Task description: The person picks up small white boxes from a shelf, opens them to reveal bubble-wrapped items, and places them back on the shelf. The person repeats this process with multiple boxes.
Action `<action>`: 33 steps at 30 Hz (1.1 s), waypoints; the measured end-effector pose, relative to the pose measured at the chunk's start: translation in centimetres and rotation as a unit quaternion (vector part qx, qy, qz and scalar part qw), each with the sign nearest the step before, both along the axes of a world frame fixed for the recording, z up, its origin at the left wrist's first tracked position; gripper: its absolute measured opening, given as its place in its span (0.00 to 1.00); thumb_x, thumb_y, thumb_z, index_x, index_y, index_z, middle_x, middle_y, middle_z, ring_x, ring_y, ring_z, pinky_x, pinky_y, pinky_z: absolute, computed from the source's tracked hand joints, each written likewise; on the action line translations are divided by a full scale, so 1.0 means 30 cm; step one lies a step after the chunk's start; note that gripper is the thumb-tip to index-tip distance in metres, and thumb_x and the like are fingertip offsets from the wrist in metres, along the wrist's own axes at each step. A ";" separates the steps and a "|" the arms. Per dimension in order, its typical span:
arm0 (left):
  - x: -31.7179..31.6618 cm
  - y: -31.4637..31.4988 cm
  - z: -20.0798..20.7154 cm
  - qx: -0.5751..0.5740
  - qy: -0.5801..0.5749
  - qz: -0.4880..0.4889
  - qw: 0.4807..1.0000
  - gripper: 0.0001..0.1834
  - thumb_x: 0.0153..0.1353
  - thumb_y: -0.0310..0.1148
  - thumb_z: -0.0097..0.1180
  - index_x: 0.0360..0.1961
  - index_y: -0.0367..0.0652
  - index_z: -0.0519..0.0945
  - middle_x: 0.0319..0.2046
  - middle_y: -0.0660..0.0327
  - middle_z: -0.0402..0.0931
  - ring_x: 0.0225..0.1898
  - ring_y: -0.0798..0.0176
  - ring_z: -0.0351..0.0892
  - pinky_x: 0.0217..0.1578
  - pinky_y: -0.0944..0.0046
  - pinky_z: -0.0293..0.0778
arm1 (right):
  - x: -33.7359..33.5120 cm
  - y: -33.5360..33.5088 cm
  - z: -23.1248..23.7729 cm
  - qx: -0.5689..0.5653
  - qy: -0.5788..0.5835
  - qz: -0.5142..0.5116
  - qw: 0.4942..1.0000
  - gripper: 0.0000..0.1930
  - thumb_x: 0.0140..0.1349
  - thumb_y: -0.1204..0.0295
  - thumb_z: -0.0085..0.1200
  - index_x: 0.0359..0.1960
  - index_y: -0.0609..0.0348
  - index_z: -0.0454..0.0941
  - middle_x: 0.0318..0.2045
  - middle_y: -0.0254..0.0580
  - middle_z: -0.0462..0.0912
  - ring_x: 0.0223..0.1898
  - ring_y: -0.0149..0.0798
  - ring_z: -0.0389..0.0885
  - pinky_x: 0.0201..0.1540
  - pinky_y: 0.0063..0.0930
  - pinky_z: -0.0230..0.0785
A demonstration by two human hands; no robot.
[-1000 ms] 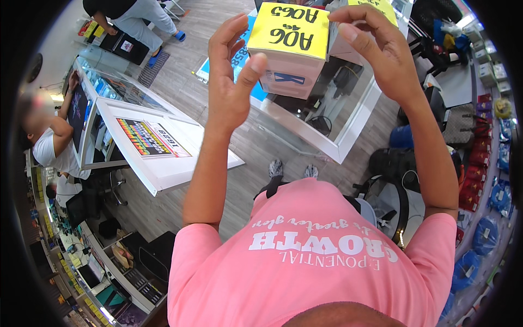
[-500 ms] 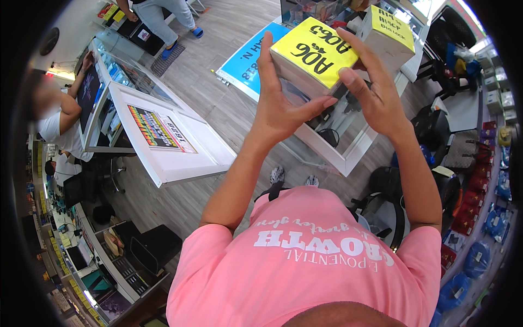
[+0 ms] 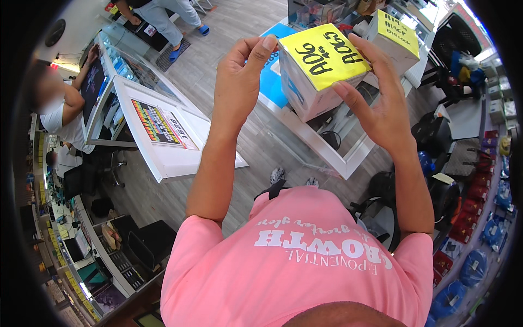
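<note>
A white box (image 3: 305, 92) with a bright yellow handwritten label (image 3: 324, 54) across its top stands at the corner of a glass counter (image 3: 343, 166). My right hand (image 3: 384, 101) grips the box from the right, its thumb at the near edge of the label and its fingers along the far side. Beside the box's far left corner, my left hand (image 3: 242, 76) is closed, thumb pressed against curled fingers; anything between them is too small to make out. Just behind to the right is a second white box (image 3: 395, 41), also topped with a yellow label.
A blue sign (image 3: 269, 87) lies on the counter left of the box. A white-framed display case (image 3: 190, 158) juts in at the left, with a seated person (image 3: 68, 109) behind it. Another person (image 3: 163, 19) stands at the far left. Packaged goods (image 3: 479, 201) line the right wall.
My left hand has let go of the box's left side and drawn back to its far left corner, its fingers closing. The right hand keeps its grip. The view has shifted slightly.
</note>
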State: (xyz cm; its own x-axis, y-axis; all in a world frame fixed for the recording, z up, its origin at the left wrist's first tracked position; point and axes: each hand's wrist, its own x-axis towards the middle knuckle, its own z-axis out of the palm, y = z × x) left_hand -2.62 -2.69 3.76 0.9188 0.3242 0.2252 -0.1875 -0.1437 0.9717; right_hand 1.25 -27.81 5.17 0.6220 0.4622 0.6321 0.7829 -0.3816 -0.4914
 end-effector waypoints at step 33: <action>0.076 0.005 0.029 0.056 0.020 -0.164 0.985 0.31 0.69 0.54 0.64 0.62 0.42 0.80 0.55 0.57 0.83 0.59 0.64 0.80 0.63 0.63 0.71 | 0.018 -0.005 0.029 -0.029 -0.018 0.007 0.999 0.49 0.47 0.53 0.81 0.71 0.53 0.71 0.70 0.54 0.72 0.69 0.54 0.72 0.72 0.43 0.63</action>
State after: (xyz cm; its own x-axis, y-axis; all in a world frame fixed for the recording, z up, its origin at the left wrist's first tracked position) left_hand -0.34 -2.53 4.63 0.9789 -0.0164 0.2036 -0.2031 -0.1876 0.9610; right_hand 1.79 -27.96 6.05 0.5926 0.5075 0.6256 0.8051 -0.3977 -0.4401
